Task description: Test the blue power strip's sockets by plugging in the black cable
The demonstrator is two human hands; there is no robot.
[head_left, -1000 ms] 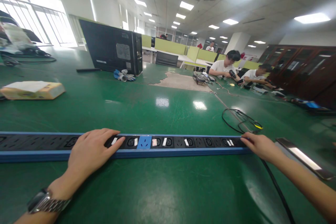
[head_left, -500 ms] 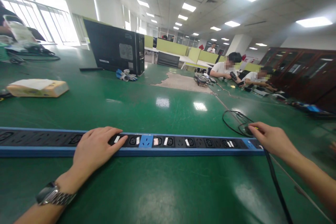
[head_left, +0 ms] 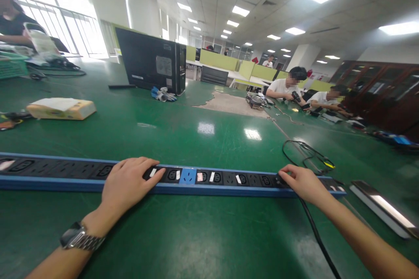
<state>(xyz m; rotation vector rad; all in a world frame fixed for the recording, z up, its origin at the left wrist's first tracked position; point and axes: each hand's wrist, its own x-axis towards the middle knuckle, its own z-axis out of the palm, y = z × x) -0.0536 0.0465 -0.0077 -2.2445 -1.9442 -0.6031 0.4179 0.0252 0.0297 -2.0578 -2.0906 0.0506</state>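
Observation:
A long blue power strip [head_left: 225,189] with black sockets lies across the green table. My left hand [head_left: 131,178], a metal watch on its wrist, is closed over the strip's middle, thumb toward the near side. Further right, the thumb and fingers of my right hand [head_left: 301,183] pinch a black plug [head_left: 279,179] at the strip's sockets. Fingers partly cover the plug, so I cannot tell if its pins are in a socket. From under that hand a thick black cable [head_left: 316,229] runs down toward the table's near side. Small white labels mark several sockets.
Beyond the strip lie a tissue pack [head_left: 62,109], gloves [head_left: 163,94] and a black computer case [head_left: 150,61]. A thin black cord [head_left: 303,144] is coiled at the right, near a dark flat device [head_left: 381,207]. Co-workers [head_left: 284,89] sit at the far right.
My right hand has moved left from beyond the strip's right end to above its sockets, bringing the plug and cable. My left hand keeps its place on the strip. The view has shifted slightly.

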